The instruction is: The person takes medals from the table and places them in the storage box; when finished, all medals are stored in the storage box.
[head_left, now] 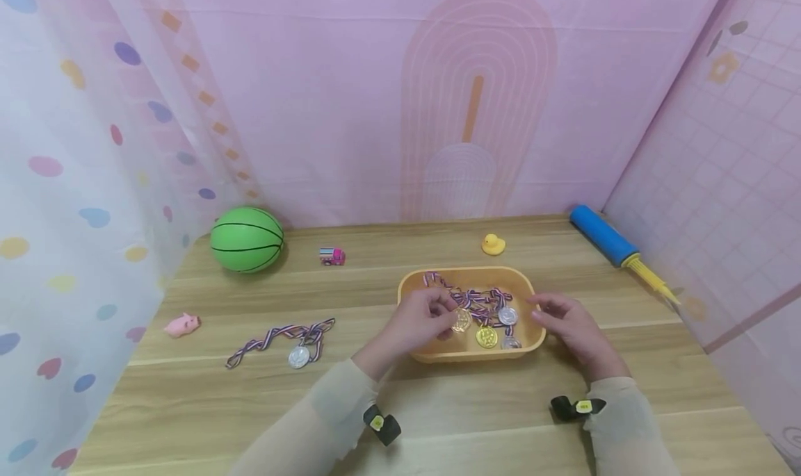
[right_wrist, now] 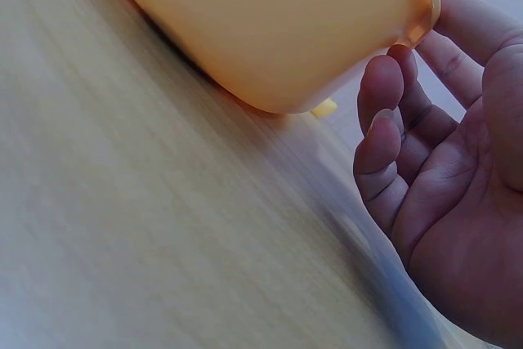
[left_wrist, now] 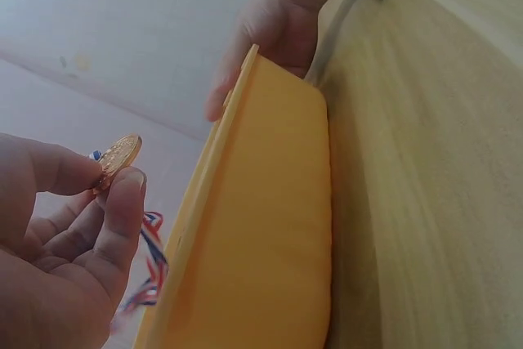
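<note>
My left hand (head_left: 422, 316) is over the left part of a yellow-orange plastic basin (head_left: 432, 357). Between thumb and fingertips it pinches a bronze-coloured medal (left_wrist: 121, 155), whose striped ribbon (left_wrist: 154, 259) hangs down toward the basin. My right hand (head_left: 576, 330) holds the basin's right rim, with some fingertips under the edge in the right wrist view. Inside lie a gold medal (head_left: 487, 336), a silver medal (head_left: 507, 315) and another silver one (head_left: 510, 342) near the front wall, among tangled red, white and blue ribbons.
Left of the basin a silver medal (head_left: 299, 356) lies with its ribbon on the wooden table. Around are a pink toy pig (head_left: 183, 325), a green ball (head_left: 247, 240), a small toy truck (head_left: 332, 256), a yellow duck (head_left: 493, 244) and a blue-and-yellow hand pump (head_left: 603, 235).
</note>
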Demonstrator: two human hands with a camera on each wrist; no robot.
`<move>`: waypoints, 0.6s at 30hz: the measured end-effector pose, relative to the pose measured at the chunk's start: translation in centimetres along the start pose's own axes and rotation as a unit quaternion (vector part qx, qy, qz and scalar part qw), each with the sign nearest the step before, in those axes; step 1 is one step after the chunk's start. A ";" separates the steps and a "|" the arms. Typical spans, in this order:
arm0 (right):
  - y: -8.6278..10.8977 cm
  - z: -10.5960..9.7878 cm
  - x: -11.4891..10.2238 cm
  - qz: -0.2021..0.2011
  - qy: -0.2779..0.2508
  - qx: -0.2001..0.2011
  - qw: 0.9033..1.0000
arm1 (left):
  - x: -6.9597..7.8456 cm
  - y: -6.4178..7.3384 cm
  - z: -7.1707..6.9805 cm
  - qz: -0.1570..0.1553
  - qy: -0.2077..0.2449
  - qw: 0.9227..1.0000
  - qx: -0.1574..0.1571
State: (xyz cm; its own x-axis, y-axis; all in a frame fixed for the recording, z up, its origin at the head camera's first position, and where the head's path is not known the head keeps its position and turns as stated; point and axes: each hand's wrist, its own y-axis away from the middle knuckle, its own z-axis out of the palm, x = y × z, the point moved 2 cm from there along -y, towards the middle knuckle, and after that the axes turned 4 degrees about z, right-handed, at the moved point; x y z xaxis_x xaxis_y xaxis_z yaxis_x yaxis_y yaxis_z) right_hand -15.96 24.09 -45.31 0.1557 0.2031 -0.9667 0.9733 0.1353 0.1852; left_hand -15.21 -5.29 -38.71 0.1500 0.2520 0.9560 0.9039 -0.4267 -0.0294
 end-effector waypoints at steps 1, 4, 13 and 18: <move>0.0 0.0 0.0 -0.002 0.000 0.000 1.000 | 0.0 0.1 0.1 -0.001 -0.001 1.000 0.000; 0.0 0.0 0.0 -0.006 0.002 0.000 1.000 | -0.4 0.2 0.2 -0.009 -0.003 1.000 -0.001; 0.0 0.0 0.1 -0.010 0.006 -0.001 1.000 | -2.3 -1.4 1.2 -0.024 -0.088 0.995 -0.034; 0.0 0.0 -0.1 -0.007 0.013 -0.002 1.000 | -2.2 -2.2 1.8 -0.035 -0.146 0.988 -0.045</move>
State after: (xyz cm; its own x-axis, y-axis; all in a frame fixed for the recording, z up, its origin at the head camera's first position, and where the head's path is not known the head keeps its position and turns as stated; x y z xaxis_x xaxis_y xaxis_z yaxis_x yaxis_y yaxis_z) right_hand -15.97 24.11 -45.20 0.1385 0.2259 -0.9643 0.9746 0.1420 0.1733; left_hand -16.83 -3.35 -41.26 0.2095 0.5186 0.8290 0.8789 -0.4714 0.0728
